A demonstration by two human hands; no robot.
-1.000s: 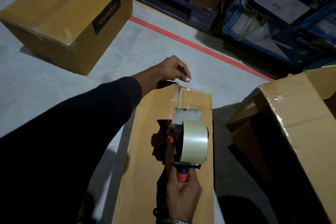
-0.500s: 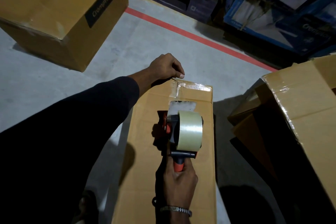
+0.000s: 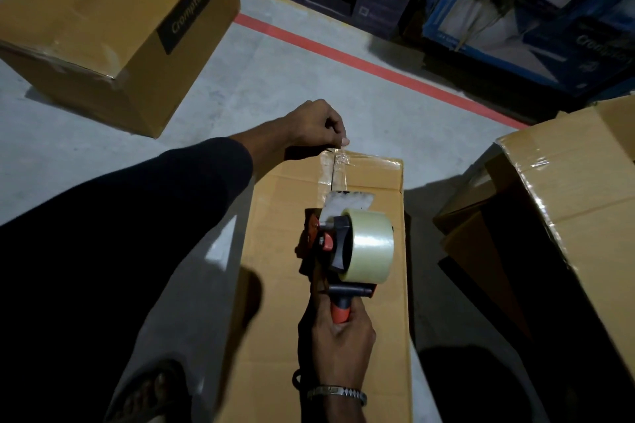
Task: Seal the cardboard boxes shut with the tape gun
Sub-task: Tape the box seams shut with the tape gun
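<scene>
The tape gun [image 3: 347, 247] sits on top of the long cardboard box [image 3: 281, 285] in the middle of the floor, its nose toward the far end, where a strip of clear tape [image 3: 338, 168] runs from the gun along the centre seam to the far edge. The right hand [image 3: 340, 336] is wrapped round the gun's orange handle at the near side. The left hand [image 3: 318, 125] reaches over the far edge with its fingers curled, fingertips pinching or pressing the tape end down at the lip; which of the two is hard to tell.

The tape already looks wrinkled near the far edge. If the left hand lets go before the end has stuck, a pull toward the near side would likely peel it off. A pull that wanders from the seam would leave the flaps partly unsealed.

Far left stands a closed box with a dark label [image 3: 113, 27]. To the right an open box [image 3: 549, 223] lies tipped. Beyond a red floor line [image 3: 378, 69] are stacked blue cartons [image 3: 529, 21].
</scene>
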